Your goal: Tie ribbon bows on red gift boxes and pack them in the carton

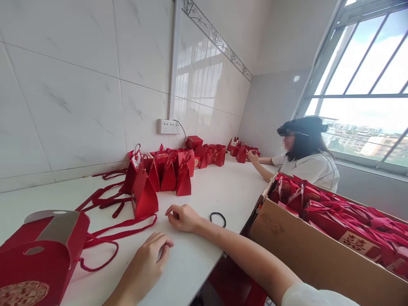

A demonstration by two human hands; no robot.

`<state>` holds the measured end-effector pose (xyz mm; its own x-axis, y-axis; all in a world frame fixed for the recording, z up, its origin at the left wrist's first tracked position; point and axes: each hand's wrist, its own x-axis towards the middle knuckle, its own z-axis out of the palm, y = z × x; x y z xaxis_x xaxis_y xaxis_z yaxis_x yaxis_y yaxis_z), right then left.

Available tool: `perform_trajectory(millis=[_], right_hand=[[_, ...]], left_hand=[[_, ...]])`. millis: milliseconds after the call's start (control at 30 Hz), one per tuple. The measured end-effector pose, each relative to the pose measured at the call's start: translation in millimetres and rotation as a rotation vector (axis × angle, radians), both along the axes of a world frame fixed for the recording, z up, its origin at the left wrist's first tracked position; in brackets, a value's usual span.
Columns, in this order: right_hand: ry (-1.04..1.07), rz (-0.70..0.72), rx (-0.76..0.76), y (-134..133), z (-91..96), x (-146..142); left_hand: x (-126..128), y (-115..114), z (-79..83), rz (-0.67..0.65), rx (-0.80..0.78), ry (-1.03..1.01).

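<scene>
A: Here's the left hand (148,255) over the white table (188,265), thumb standing apart from loosely bent fingers. What's nearest?

B: A flat red ribbon (126,233), its looped end just beyond those knuckles, the rest trailing back toward a large red box (38,259) with a braided cord (111,257) hanging off it.

A: And the right hand (183,217)?

B: Farther along, fingers curled toward an upright red box (145,197), just apart from it. Whether thumb and fingertips press together, I can't tell from this angle.

A: Behind that, more small red boxes (167,172) crowd the table's wall edge!

B: Over by the front edge, a black band (218,213) lies near the right forearm, and a cardboard box (287,238) packed with red ones stands alongside.

A: At the far end, a person in white (314,170) has hands up beside another red cluster (242,151).
</scene>
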<state>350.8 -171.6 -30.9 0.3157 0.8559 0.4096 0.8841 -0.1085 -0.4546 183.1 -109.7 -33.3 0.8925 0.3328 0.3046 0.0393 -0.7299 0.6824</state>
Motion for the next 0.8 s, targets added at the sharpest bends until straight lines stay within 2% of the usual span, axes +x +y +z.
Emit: perform_trajectory(millis=[233, 333, 467, 600, 700, 800], right_hand=[[0.020, 0.013, 0.026, -8, -6.7, 1], [-0.035, -0.047, -0.029, -6, 7.0, 17], [-0.097, -0.317, -0.074, -12, 53.2, 74], [-0.043, -0.646, -0.106, -44, 99.7, 141], [0.060, -0.820, -0.194, -76, 114.2, 173], [0.164, -0.925, -0.299, -101, 113.9, 190]], left_hand=[[-3, -7, 13.2, -0.030, 0.010, 0.048], [-6, -6, 14.0, 0.005, -0.011, 0.054], [-6, -2, 12.2, 0.012, -0.040, 0.062], [-4, 3, 9.3, 0.003, -0.043, 0.067], [-3, 3, 6.7, 0.020, -0.056, 0.031], [-1, 1, 3.8, 0.062, -0.097, -0.033]])
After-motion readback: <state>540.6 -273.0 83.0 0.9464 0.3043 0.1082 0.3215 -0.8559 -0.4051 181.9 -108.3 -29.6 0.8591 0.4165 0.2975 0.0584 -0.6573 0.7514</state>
